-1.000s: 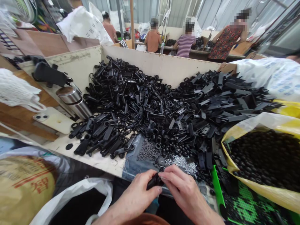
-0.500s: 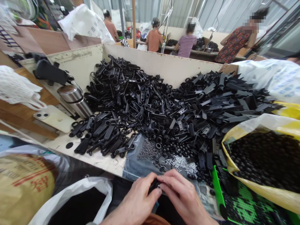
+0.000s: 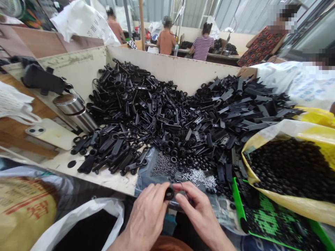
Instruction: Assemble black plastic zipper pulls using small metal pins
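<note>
My left hand and my right hand meet at the near edge of the work table, fingers pinched together on one small black plastic part with a round end. Just beyond them lie small silver pins and dark screws on a plastic sheet. Behind these rises a big heap of black plastic handle parts on the left and flat black strips on the right.
A yellow bag of small black round pieces sits at right above a green tray. A steel flask and a white phone lie at left. A white bag hangs below the table. Several people work at a far bench.
Both hands stayed together on the black part, turning it so its round end now shows between the fingertips. The view shifted slightly right.
</note>
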Available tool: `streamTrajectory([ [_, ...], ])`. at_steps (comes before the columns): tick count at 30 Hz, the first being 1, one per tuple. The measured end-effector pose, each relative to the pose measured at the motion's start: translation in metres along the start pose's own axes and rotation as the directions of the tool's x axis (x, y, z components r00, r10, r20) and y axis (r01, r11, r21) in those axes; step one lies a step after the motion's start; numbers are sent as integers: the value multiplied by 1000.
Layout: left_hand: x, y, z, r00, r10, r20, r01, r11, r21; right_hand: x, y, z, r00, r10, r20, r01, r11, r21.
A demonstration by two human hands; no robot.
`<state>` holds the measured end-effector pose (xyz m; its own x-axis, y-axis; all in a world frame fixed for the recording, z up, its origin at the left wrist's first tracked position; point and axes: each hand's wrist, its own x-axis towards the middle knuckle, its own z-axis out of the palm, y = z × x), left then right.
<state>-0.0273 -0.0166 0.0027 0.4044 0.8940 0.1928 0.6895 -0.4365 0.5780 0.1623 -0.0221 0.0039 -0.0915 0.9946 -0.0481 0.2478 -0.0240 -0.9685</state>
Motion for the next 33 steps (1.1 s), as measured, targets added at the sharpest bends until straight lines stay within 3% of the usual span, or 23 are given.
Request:
streamTrajectory([
  [3,-2,-8,3,996,23,-86,-15,996,93,10,0,9,985,167,31,-170,976,134],
  [5,0,-11,-3,994,-105,9,106,994,-37,15,1,14,980,191,51,-197,966,169],
  [7,3,-11,-12,937,-284,206,327,920,-216,19,2,17,983,175,57,-182,970,160],
  [9,7,-11,-21,829,-372,418,532,754,-384,23,2,17,988,140,64,-147,982,116],
  [12,10,-9,-28,701,-313,641,707,419,-569,28,0,17,993,75,91,-78,997,29],
  [14,10,-6,-31,651,-285,703,759,248,-602,30,-2,17,991,56,122,-57,998,4],
  [18,11,0,-34,595,-329,733,792,89,-604,35,-4,19,983,61,173,-61,998,-4],
  [22,15,-1,-34,564,-350,748,801,10,-599,40,-4,18,974,56,220,-62,998,21],
  [33,18,-9,-24,493,-359,793,841,-39,-540,42,0,5,954,4,300,34,992,-121],
])
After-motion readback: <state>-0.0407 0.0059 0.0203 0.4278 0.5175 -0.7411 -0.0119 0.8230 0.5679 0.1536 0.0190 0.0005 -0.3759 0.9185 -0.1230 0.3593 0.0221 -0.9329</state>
